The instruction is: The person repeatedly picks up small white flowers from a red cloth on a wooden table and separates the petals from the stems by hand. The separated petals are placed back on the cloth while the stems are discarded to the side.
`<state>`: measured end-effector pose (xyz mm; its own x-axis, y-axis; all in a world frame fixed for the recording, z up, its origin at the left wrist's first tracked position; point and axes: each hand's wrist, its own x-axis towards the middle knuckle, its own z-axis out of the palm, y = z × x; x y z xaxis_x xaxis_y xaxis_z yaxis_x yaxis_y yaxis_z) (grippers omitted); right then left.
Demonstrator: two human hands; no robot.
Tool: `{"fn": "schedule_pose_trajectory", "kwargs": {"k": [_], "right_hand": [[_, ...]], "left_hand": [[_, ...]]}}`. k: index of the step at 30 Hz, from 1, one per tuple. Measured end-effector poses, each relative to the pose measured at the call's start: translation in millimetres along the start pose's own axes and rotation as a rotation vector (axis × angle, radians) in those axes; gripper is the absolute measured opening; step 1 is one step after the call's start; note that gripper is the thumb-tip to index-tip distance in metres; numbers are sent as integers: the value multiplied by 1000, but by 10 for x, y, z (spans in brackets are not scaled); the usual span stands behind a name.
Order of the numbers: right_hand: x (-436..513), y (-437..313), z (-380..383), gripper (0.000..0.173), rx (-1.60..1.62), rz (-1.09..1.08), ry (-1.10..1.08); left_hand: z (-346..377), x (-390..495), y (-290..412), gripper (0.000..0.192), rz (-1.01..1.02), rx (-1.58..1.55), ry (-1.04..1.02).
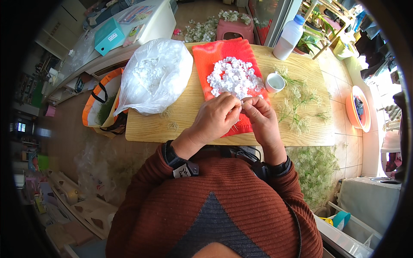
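Note:
My left hand [216, 116] and my right hand [260, 116] meet fingertip to fingertip over the near part of a red cloth [201, 64]. Between the pinched fingers is a small white piece, mostly covered, perhaps an artificial flower; which hand grips it I cannot tell. A pile of white artificial blossoms [235, 75] lies on the cloth just beyond my hands. Right of the pile stands a white cup [275, 83]. Green artificial sprigs [300, 100] are spread on the wooden table [148, 130] at the right. A clear plastic bag [174, 64] of white pieces sits at the left.
A blue-capped bottle [288, 38] stands at the table's far right corner. An orange-rimmed bag [88, 109] is beside the left edge. Beyond the far edge is a pink stool [235, 29] with white flowers. More green sprigs [314, 174] lie on the floor, right of me.

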<state>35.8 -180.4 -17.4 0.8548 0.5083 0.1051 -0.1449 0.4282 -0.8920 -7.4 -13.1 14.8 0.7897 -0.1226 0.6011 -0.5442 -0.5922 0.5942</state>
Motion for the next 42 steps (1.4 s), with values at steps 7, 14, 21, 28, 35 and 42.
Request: {"fn": "schedule_pose_trajectory", "kwargs": {"k": [7, 14, 21, 28, 35, 42], "right_hand": [[-8, -13, 79, 9, -218, -93, 113], [-16, -48, 124, 6, -759, -312, 100], [14, -52, 181, 7, -901, -481, 104], [-5, -77, 219, 13, -1082, -626, 10], [11, -17, 141, 6, -744, -418, 95], [1, 43, 49, 5, -450, -177, 81]], "left_hand": [[23, -47, -23, 9, -159, -201, 10], [33, -88, -51, 11, -367, -406, -27], [58, -101, -72, 9, -413, -358, 7], [43, -118, -189, 11, -633, -408, -110], [36, -95, -77, 5, -451, -574, 48], [-51, -36, -19, 9, -164, -169, -49]]}}
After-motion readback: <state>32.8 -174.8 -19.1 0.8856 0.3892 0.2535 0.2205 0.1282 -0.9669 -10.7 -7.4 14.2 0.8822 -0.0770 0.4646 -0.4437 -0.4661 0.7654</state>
